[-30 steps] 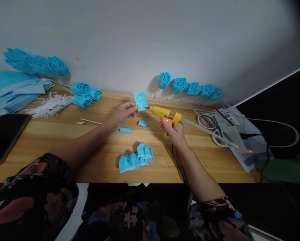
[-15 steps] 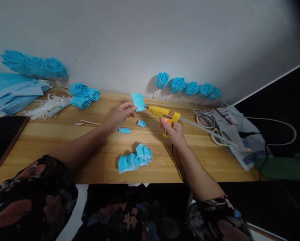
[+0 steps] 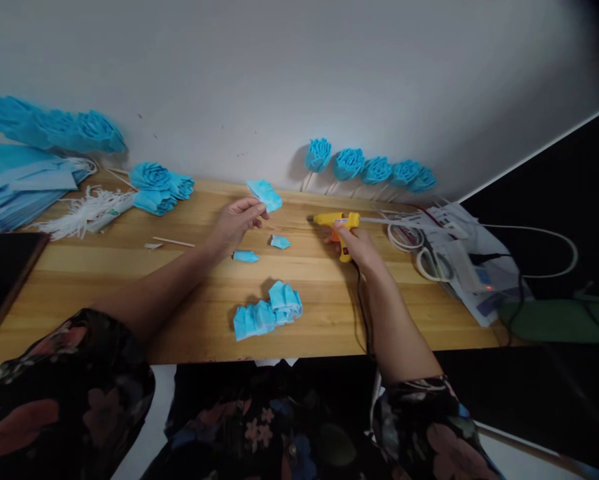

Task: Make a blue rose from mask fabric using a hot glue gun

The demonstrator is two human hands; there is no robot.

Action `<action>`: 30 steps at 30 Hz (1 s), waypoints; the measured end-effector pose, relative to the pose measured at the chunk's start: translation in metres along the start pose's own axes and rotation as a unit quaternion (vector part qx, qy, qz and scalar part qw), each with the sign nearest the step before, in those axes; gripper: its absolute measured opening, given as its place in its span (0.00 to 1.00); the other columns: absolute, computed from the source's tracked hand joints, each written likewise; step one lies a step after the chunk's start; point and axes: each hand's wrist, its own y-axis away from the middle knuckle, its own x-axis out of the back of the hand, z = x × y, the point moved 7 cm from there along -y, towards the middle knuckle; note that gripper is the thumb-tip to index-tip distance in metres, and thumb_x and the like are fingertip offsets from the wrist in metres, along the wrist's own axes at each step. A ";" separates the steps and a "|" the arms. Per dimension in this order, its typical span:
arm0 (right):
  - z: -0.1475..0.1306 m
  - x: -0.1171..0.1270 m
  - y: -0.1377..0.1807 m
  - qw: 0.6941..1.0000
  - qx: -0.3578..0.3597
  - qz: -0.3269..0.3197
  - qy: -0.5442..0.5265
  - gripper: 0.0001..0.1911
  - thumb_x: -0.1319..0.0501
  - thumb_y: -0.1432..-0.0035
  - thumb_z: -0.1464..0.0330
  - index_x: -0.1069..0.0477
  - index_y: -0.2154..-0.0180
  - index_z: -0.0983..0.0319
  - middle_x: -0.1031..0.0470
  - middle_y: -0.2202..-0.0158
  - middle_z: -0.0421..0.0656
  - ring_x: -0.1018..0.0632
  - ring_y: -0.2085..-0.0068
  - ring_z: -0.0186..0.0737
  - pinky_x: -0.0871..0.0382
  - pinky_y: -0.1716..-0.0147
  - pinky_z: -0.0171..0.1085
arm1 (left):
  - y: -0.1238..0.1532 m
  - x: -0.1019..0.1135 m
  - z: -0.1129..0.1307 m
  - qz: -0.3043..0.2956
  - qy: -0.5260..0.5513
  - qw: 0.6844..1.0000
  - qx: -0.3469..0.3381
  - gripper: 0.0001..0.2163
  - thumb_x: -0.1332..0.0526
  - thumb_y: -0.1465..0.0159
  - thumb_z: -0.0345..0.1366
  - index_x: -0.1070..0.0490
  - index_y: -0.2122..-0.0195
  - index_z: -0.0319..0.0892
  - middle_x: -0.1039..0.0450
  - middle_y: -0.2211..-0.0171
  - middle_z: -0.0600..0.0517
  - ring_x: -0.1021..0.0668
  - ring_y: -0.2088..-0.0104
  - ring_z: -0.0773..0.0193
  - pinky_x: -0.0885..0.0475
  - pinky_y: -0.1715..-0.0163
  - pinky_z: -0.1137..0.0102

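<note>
Item held: a light-blue, thin, creased sheet of fabric-like material (image 3: 265,195), its far edge angular and its upper face paler toward the right. It is raised over the far middle of the light wooden desk (image 3: 324,333). The left hand (image 3: 238,223) is closed to a pinch, thumb against fingers, on the sheet's near edge.

The right hand (image 3: 358,245) is wrapped around the grip of a yellow plastic glue gun (image 3: 328,219) with a dark nozzle, which points left; a translucent rod (image 3: 377,221) extends from its rear. Whether the gun touches the desk cannot be told.

Nearer than the sheet lie two small folded blue pieces, one left (image 3: 246,256) and one right (image 3: 280,242); nearer again, a pleated light-blue strip (image 3: 259,318).

Compared with half a second earlier: the nozzle, then at the sheet's right edge, is now well apart to its right; the sheet has shifted left and tilted flatter; the rod, then sloping toward the near right, now runs nearly level. Both holds are unchanged.
</note>
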 end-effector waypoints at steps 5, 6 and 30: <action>0.001 0.032 -0.003 0.978 -0.008 0.088 0.189 0.31 0.42 0.36 0.43 0.20 0.71 0.62 0.22 0.79 0.46 0.20 0.73 0.43 0.33 0.72 0.36 | -0.001 0.002 0.000 0.006 -0.011 1.000 -0.003 0.09 0.27 0.40 0.39 0.23 0.69 0.41 0.22 0.70 0.52 0.23 0.69 0.68 0.29 0.67 0.73; 0.000 0.036 -0.002 0.971 -0.017 0.097 0.217 0.31 0.42 0.35 0.43 0.20 0.71 0.62 0.21 0.77 0.48 0.18 0.69 0.47 0.31 0.69 0.37 | -0.001 0.002 0.001 0.005 -0.012 1.000 -0.005 0.09 0.27 0.40 0.39 0.23 0.69 0.41 0.22 0.70 0.52 0.23 0.69 0.68 0.29 0.67 0.73; -0.082 -0.051 0.027 0.918 0.169 -0.108 0.343 0.11 0.37 0.33 0.65 0.15 0.56 0.58 0.14 0.61 0.45 0.19 0.63 0.44 0.42 0.68 0.37 | -0.001 -0.001 0.003 -0.019 -0.018 1.000 -0.008 0.08 0.28 0.42 0.38 0.22 0.70 0.40 0.21 0.71 0.52 0.24 0.71 0.69 0.31 0.69 0.73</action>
